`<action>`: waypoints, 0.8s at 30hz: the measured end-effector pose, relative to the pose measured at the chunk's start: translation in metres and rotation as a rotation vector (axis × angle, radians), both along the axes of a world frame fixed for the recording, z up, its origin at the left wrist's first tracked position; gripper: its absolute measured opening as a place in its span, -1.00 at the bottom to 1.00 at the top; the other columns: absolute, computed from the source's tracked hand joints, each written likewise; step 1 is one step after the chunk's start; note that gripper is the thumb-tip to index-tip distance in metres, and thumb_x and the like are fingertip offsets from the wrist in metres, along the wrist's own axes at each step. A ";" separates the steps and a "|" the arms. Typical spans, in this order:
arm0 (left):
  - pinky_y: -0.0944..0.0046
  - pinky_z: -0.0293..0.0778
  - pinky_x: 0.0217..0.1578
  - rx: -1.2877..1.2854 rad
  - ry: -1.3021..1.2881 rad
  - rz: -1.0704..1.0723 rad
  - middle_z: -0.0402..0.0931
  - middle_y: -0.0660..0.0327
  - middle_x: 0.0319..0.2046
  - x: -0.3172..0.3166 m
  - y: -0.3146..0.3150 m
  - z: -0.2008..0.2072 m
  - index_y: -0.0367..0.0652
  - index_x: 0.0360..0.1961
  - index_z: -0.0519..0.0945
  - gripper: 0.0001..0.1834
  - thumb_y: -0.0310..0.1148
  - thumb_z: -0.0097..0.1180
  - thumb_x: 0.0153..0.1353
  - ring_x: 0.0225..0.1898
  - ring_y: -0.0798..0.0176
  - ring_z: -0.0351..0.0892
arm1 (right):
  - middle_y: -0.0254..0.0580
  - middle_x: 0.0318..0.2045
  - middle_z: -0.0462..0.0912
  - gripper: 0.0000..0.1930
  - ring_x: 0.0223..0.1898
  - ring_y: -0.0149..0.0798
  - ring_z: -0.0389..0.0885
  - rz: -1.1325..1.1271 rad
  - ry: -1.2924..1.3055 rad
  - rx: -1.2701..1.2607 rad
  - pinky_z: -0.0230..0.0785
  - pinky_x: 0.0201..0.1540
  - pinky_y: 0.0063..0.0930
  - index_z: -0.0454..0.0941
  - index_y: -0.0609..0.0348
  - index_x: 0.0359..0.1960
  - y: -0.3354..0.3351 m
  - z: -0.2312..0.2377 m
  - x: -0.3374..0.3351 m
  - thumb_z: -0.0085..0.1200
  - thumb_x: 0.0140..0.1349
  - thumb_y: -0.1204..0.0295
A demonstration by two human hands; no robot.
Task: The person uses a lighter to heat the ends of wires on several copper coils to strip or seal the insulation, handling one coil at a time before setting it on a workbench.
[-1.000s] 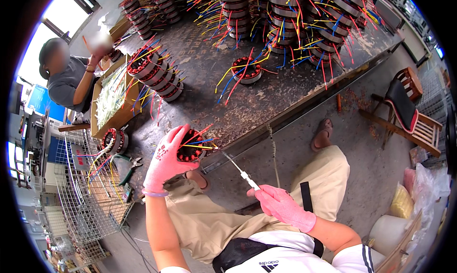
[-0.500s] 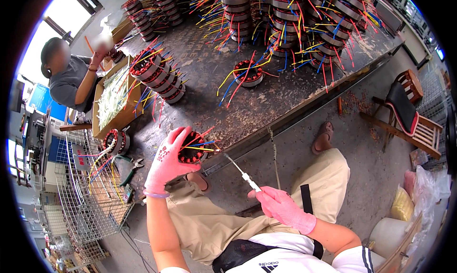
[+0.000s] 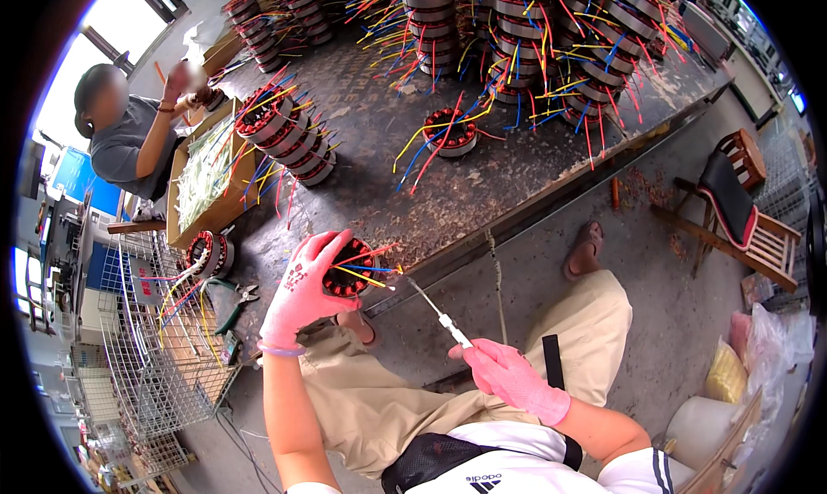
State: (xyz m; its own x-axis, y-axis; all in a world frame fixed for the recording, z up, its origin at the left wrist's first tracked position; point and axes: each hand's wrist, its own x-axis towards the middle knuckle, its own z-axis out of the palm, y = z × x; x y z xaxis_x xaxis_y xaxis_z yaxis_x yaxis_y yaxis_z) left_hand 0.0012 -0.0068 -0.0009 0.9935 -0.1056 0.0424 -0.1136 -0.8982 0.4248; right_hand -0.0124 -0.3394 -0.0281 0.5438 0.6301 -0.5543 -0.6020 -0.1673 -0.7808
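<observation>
My left hand [image 3: 301, 292], in a pink glove, grips a motor stator [image 3: 351, 280] at the table's front edge. Its ring has red windings inside, and red, blue and yellow wires stick out to the right. In my right hand [image 3: 517, 378], also gloved in pink, is a slim tool with a white handle [image 3: 454, 329] and a thin metal shaft. The shaft points up and left, its tip close to the wire ends; whether they touch I cannot tell. One more stator [image 3: 450, 133] lies on the table beyond, its wires spread out.
A stack of stators [image 3: 286, 138] leans left of centre, and tall stacks [image 3: 517, 46] fill the back. Pliers [image 3: 237, 309] and a stator [image 3: 209, 254] lie left, by a carton of pale sleeves [image 3: 177, 223]. A co-worker [image 3: 129, 145] is beyond. A wooden chair [image 3: 728, 218] stands right.
The stator in my left hand has turned slightly, and its wires point more to the right and downward. The tool has barely moved. The co-worker's hands have shifted.
</observation>
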 end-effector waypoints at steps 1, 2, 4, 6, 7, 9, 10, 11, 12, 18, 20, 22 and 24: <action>0.02 0.27 0.29 -0.001 -0.004 -0.003 0.36 -0.02 0.21 0.001 0.000 0.000 -0.14 0.35 0.34 0.16 -0.34 0.56 -0.46 0.24 -0.13 0.34 | -0.45 -0.66 0.33 -0.68 -0.62 -0.56 0.27 0.004 0.001 -0.007 0.13 -0.54 -0.59 0.56 0.24 0.02 0.000 0.001 0.001 -0.14 0.49 0.29; 0.02 0.27 0.29 -0.001 -0.006 -0.006 0.36 -0.02 0.21 0.000 0.001 0.000 -0.14 0.35 0.33 0.16 -0.34 0.56 -0.46 0.24 -0.13 0.34 | -0.47 -0.67 0.32 -0.68 -0.63 -0.58 0.25 0.008 0.005 -0.013 0.08 -0.56 -0.62 0.55 0.23 0.05 0.000 0.004 0.001 -0.14 0.50 0.28; 0.02 0.27 0.29 0.001 -0.004 -0.006 0.36 -0.02 0.21 -0.001 0.001 -0.001 -0.14 0.35 0.33 0.16 -0.34 0.56 -0.46 0.24 -0.13 0.34 | -0.50 -0.68 0.31 -0.68 -0.64 -0.60 0.22 0.003 0.017 -0.010 0.03 -0.57 -0.64 0.54 0.22 0.07 0.001 0.004 0.000 -0.13 0.51 0.28; 0.02 0.27 0.29 0.005 0.001 -0.003 0.36 -0.02 0.22 0.000 0.001 -0.001 -0.14 0.35 0.33 0.16 -0.34 0.56 -0.46 0.24 -0.13 0.34 | -0.49 -0.68 0.32 -0.67 -0.64 -0.60 0.22 -0.017 0.032 0.010 0.03 -0.57 -0.64 0.54 0.21 0.07 0.000 0.000 -0.001 -0.13 0.51 0.27; 0.01 0.27 0.29 -0.008 0.003 0.000 0.36 -0.02 0.21 0.001 0.000 0.000 -0.14 0.34 0.34 0.13 -0.33 0.55 -0.43 0.24 -0.14 0.33 | -0.49 -0.68 0.32 -0.67 -0.64 -0.60 0.22 -0.009 0.030 -0.006 0.03 -0.57 -0.64 0.54 0.21 0.07 0.000 0.002 0.000 -0.13 0.51 0.26; -0.01 0.25 0.30 -0.033 0.009 0.006 0.36 -0.03 0.20 -0.001 -0.002 0.002 -0.15 0.32 0.36 0.08 -0.30 0.52 -0.39 0.23 -0.15 0.32 | -0.49 -0.68 0.32 -0.67 -0.64 -0.59 0.22 0.010 0.027 -0.036 0.03 -0.57 -0.64 0.54 0.20 0.07 0.001 0.008 0.001 -0.12 0.51 0.26; -0.01 0.25 0.30 -0.032 0.008 0.009 0.36 -0.03 0.20 -0.001 -0.002 0.002 -0.15 0.32 0.36 0.08 -0.31 0.52 -0.39 0.23 -0.14 0.32 | -0.46 -0.66 0.34 -0.68 -0.62 -0.57 0.25 0.012 0.019 -0.039 0.09 -0.55 -0.61 0.56 0.21 0.05 0.001 0.009 0.002 -0.13 0.49 0.27; -0.01 0.25 0.29 -0.032 0.009 0.011 0.36 -0.03 0.20 -0.001 -0.002 0.002 -0.15 0.32 0.36 0.08 -0.31 0.52 -0.38 0.24 -0.14 0.32 | -0.42 -0.65 0.35 -0.68 -0.61 -0.55 0.29 0.013 0.012 -0.043 0.15 -0.53 -0.58 0.57 0.22 0.02 0.000 0.009 0.002 -0.13 0.48 0.28; 0.00 0.26 0.29 -0.032 0.009 0.013 0.36 -0.02 0.20 -0.001 -0.002 0.002 -0.15 0.32 0.36 0.08 -0.31 0.51 -0.38 0.24 -0.13 0.32 | -0.39 -0.63 0.37 -0.68 -0.60 -0.53 0.32 0.014 0.005 -0.048 0.20 -0.52 -0.55 0.58 0.23 -0.01 0.000 0.009 0.002 -0.14 0.46 0.29; 0.01 0.27 0.28 -0.031 0.009 0.009 0.37 -0.02 0.19 0.000 -0.003 0.002 -0.16 0.32 0.36 0.07 -0.32 0.51 -0.38 0.22 -0.13 0.34 | -0.36 -0.63 0.38 -0.67 -0.60 -0.51 0.33 0.027 -0.003 -0.043 0.23 -0.50 -0.53 0.58 0.23 -0.01 -0.001 0.008 0.002 -0.15 0.47 0.27; 0.02 0.27 0.28 -0.031 0.005 0.007 0.37 -0.02 0.18 0.000 -0.003 0.002 -0.16 0.32 0.36 0.07 -0.32 0.51 -0.38 0.22 -0.13 0.35 | -0.36 -0.63 0.38 -0.66 -0.60 -0.51 0.33 0.029 -0.008 -0.065 0.23 -0.50 -0.53 0.57 0.23 -0.01 0.000 0.009 0.002 -0.14 0.47 0.26; 0.02 0.28 0.28 -0.027 0.001 0.005 0.38 -0.02 0.18 0.000 -0.001 0.001 -0.16 0.32 0.36 0.07 -0.32 0.51 -0.39 0.21 -0.13 0.35 | -0.36 -0.63 0.39 -0.66 -0.59 -0.51 0.34 0.031 -0.010 -0.072 0.23 -0.50 -0.53 0.57 0.23 -0.01 0.000 0.009 0.002 -0.14 0.47 0.25; 0.02 0.27 0.28 -0.019 -0.001 0.002 0.38 -0.02 0.18 0.000 -0.001 0.000 -0.16 0.32 0.36 0.07 -0.32 0.50 -0.39 0.22 -0.14 0.35 | -0.36 -0.63 0.39 -0.66 -0.59 -0.51 0.34 0.030 -0.010 -0.067 0.23 -0.50 -0.53 0.57 0.23 0.00 -0.001 0.006 0.002 -0.14 0.47 0.25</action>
State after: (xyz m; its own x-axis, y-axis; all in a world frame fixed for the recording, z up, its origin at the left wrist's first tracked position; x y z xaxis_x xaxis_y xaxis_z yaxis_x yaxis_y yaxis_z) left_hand 0.0013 -0.0076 -0.0006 0.9937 -0.1028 0.0457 -0.1124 -0.8899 0.4420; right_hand -0.0108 -0.3404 -0.0219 0.5309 0.6075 -0.5909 -0.5886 -0.2373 -0.7728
